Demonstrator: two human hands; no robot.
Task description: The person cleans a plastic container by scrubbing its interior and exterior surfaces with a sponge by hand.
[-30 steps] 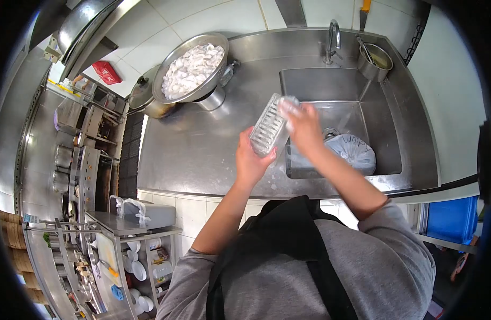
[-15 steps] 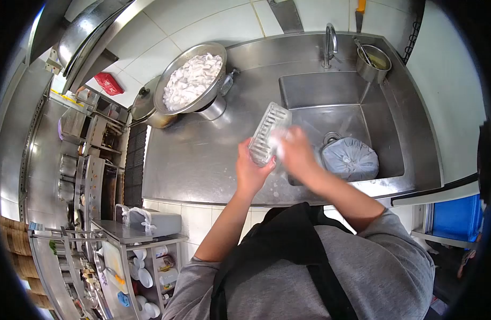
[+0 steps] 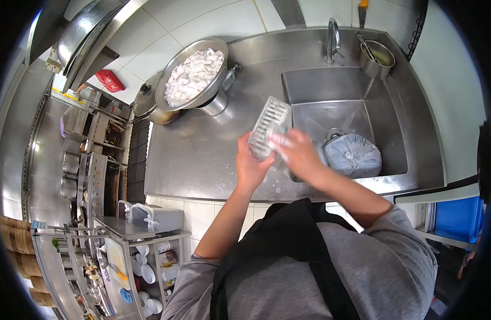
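Note:
My left hand (image 3: 252, 164) is closed around the lower end of a clear plastic tray (image 3: 271, 117) with a ridged inside, tilted over the steel counter just left of the sink. My right hand (image 3: 300, 154) is at the tray's lower right part. Its fingertips are smeared by motion, with a blurred white wad (image 3: 278, 140) at them, pressed to or just over the ridges; what the wad is made of I cannot tell. In the sink basin (image 3: 330, 88) sits a tied grey-white plastic bag (image 3: 354, 156) with dark writing on it.
A large steel colander (image 3: 217, 84) full of pale pieces (image 3: 192, 79) rests tilted on a metal pot at the back left. Beside it is a lidded pot (image 3: 148, 98). Behind the sink stand a faucet (image 3: 333, 40) and a metal container (image 3: 377, 60) holding utensils.
My right hand has shifted slightly across the tray, and the white wad has moved down and left over the ridges. The left hand keeps its hold. The whole view has shifted a little.

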